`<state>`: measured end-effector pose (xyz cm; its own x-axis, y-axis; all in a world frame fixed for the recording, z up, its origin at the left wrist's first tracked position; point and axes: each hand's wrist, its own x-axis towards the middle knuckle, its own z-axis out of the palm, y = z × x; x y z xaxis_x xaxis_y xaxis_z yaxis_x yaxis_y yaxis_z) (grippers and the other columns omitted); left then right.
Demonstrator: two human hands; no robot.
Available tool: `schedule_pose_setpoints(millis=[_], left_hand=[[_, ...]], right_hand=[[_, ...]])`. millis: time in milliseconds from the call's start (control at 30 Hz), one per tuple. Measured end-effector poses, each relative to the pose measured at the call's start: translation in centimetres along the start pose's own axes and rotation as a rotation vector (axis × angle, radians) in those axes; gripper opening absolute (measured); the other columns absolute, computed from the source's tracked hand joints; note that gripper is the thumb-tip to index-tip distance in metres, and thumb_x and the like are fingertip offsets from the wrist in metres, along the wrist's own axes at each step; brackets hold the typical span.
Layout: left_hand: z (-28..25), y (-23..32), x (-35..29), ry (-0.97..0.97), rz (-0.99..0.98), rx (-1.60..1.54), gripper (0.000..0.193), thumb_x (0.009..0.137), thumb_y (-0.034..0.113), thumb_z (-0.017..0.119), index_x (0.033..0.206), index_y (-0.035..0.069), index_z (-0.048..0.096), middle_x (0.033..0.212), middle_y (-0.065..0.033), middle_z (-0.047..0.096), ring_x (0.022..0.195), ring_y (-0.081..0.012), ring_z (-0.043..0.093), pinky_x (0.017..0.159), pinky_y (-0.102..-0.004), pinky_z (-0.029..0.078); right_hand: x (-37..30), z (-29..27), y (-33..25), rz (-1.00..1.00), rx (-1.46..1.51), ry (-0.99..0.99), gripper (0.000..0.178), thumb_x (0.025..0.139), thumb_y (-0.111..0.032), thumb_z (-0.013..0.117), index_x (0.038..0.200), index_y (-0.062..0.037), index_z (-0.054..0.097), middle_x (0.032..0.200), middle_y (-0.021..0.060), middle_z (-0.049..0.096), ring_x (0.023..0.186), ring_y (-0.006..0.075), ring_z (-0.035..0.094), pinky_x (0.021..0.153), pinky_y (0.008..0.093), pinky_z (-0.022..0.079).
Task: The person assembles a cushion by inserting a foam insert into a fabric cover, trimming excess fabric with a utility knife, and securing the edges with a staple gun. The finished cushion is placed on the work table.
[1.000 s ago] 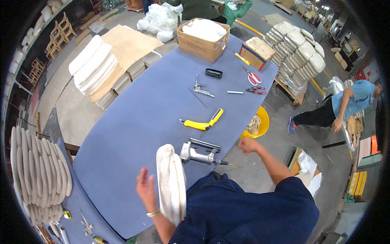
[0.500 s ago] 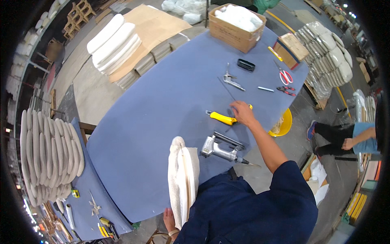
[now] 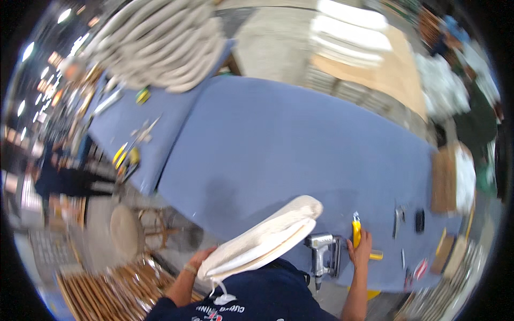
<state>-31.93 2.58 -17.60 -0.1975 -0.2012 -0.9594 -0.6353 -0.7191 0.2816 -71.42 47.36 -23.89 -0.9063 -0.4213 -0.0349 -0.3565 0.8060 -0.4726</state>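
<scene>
A long cream padded cushion [image 3: 262,235] with a seam along its side and white ties at its near end tilts up to the right in front of me. My left hand [image 3: 201,258] grips its near left end, with some fingers hidden behind it. My right hand [image 3: 361,249] is at the table's near edge, thumb and fingers closed around the lower end of a yellow-handled utility knife [image 3: 356,231]. Another yellow handle [image 3: 376,255] lies just right of that hand. A silver pneumatic staple gun [image 3: 323,252] rests between the cushion and my right hand.
The blue-covered table [image 3: 278,134] holds a small air gun [image 3: 397,219], a black tray [image 3: 420,220], red-handled scissors [image 3: 421,267] and a cardboard box [image 3: 445,179] at right. Grey cushions [image 3: 160,43] are piled far left. A stool [image 3: 127,230] stands left of me.
My view has swung left. The cushion has gone from nearly upright to slanting across in front of me. My right hand has drawn back and closed on the yellow utility knife.
</scene>
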Motion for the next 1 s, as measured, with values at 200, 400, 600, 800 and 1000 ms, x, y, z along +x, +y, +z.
schedule_pose_setpoints(millis=[200, 400, 600, 800, 1000], left_hand=[[-3.2, -5.9, 5.6, -0.02, -0.02, -0.067, 0.055, 0.1, 0.048, 0.06, 0.12, -0.002, 0.071, 0.113, -0.0136, 0.073, 0.094, -0.0197, 0.071, 0.086, -0.0339, 0.057], [-1.7, -3.4, 5.8, 0.113, 0.136, 0.277, 0.06, 0.096, 0.052, 0.064, 0.119, -0.003, 0.071, 0.113, -0.0148, 0.073, 0.097, -0.0212, 0.071, 0.085, -0.0353, 0.056], [-1.9, -5.6, 6.6, 0.123, 0.12, 0.221, 0.06, 0.097, 0.055, 0.061, 0.116, 0.0, 0.074, 0.12, -0.0172, 0.071, 0.103, -0.0255, 0.069, 0.091, -0.037, 0.054], [-1.7, -5.1, 8.2, 0.118, 0.31, 0.378, 0.064, 0.098, 0.059, 0.056, 0.12, 0.001, 0.073, 0.124, -0.0173, 0.069, 0.113, -0.0267, 0.066, 0.098, -0.0364, 0.05], [-0.6, -6.7, 5.8, 0.077, 0.304, 0.203, 0.063, 0.098, 0.061, 0.055, 0.122, 0.005, 0.073, 0.122, -0.0159, 0.071, 0.112, -0.026, 0.067, 0.098, -0.0358, 0.051]], right_hand=[[2.9, -0.3, 5.6, 0.032, -0.063, 0.086, 0.058, 0.08, -0.005, 0.074, 0.135, -0.0013, 0.054, 0.131, 0.0258, 0.055, 0.118, 0.0451, 0.054, 0.1, 0.0487, 0.045], [-1.6, -1.8, 11.5, -0.118, -0.232, -0.255, 0.046, 0.075, -0.002, 0.066, 0.121, -0.0078, 0.064, 0.119, 0.0204, 0.061, 0.113, 0.0428, 0.059, 0.095, 0.048, 0.048], [-1.4, -3.9, 8.5, 0.169, -0.32, -0.16, 0.037, 0.083, -0.019, 0.067, 0.117, -0.0042, 0.066, 0.119, 0.0188, 0.063, 0.106, 0.0413, 0.062, 0.089, 0.0471, 0.052], [0.3, -4.1, 3.7, 0.134, -0.088, 0.148, 0.039, 0.092, -0.024, 0.066, 0.123, -0.0008, 0.061, 0.102, 0.0244, 0.065, 0.086, 0.0395, 0.062, 0.074, 0.0511, 0.051], [-4.7, 6.0, -8.5, -0.432, -0.223, 0.036, 0.073, 0.087, -0.033, 0.071, 0.149, -0.0064, 0.044, 0.155, 0.0262, 0.037, 0.138, 0.0488, 0.038, 0.111, 0.0574, 0.036]])
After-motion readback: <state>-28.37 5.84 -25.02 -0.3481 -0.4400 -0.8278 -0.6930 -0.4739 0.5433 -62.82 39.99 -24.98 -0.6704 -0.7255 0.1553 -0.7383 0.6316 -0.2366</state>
